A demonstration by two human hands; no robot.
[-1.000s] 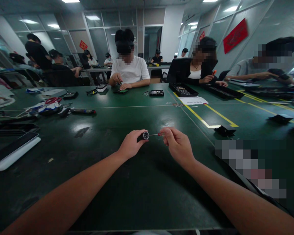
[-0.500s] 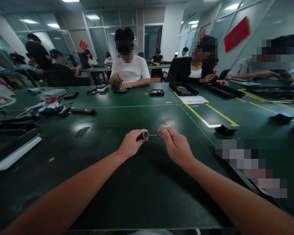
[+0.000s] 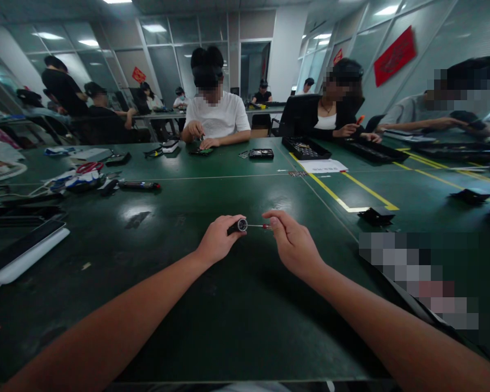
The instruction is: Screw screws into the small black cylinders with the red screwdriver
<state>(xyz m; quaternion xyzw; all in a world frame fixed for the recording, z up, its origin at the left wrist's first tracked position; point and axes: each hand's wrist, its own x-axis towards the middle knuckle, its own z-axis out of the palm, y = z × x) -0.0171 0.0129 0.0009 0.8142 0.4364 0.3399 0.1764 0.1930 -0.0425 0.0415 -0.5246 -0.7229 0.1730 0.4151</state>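
Observation:
My left hand (image 3: 217,239) is closed round a short black cylinder with a round, silvery open end (image 3: 242,225) that faces me. From the right, the thin metal shaft of a screwdriver (image 3: 256,226) reaches to the side of that end. The screwdriver has a red part near its handle, and most of the handle is hidden in my right hand (image 3: 292,239). My right thumb and fingers are closed on it, with the index finger lifted a little. Both hands are just above the green table (image 3: 228,326). Whether the tip sits in a screw is too small to tell.
A black-and-red tool (image 3: 139,185) lies beyond my left hand, near a cluttered pile with red-handled scissors (image 3: 90,167). Far left is a white-edged device (image 3: 28,253). Black brackets (image 3: 376,216) lie to the right. Co-workers sit across the table, near black parts trays (image 3: 306,148).
The fingers of my right hand have shifted slightly on the screwdriver handle, the index finger loosening and more of the red part showing. My left hand and the black cylinder stay in place.

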